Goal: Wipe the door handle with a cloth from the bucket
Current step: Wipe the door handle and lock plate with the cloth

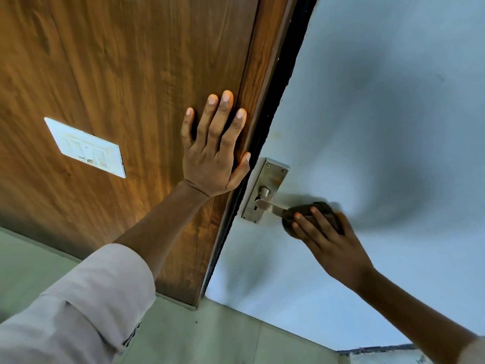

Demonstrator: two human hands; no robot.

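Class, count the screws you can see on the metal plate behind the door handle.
2: one at the top of the metal plate, one at its bottom corner. Others may be hidden or too small to see.

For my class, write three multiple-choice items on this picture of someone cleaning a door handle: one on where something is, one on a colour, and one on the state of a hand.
1. Where does the left hand rest?
A. on the switch plate
B. flat on the wooden panel beside the door edge
C. on the handle

2. What colour is the cloth?
A. white
B. bright yellow
C. dark brown-grey

3. What is the right hand doing?
A. hanging empty
B. pressing the cloth around the lever of the door handle
C. turning a key

Answers:
1 B, its fingers lie spread on the wooden panel, to the right of the white switch plate.
2 C, the wad looks dark against the pale door.
3 B, the fingers close over the cloth at the lever's far end.
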